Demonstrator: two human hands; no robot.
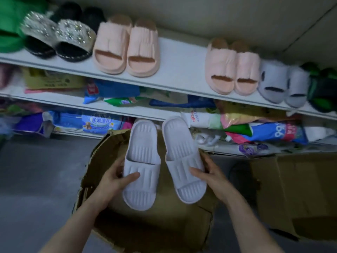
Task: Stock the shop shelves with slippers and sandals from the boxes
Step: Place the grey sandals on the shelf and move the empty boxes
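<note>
I hold a pair of pale lilac ribbed slides above an open cardboard box (102, 156). My left hand (116, 178) grips the left slipper (140, 161) at its strap, thumb on top. My right hand (207, 172) grips the right slipper (180, 156) the same way. Both slippers point their heels toward the white shelf (180, 68). On that shelf stand two pairs of pink slides (127, 46) (231, 68), with a bare gap between them.
Jewelled black sandals (60, 39) and green slippers (9, 24) fill the shelf's left end. Grey slides (282, 83) and dark green ones (321, 88) sit at the right. Lower shelves hold colourful packaged goods (98, 123). A second cardboard box (295, 194) stands at the right on the grey floor.
</note>
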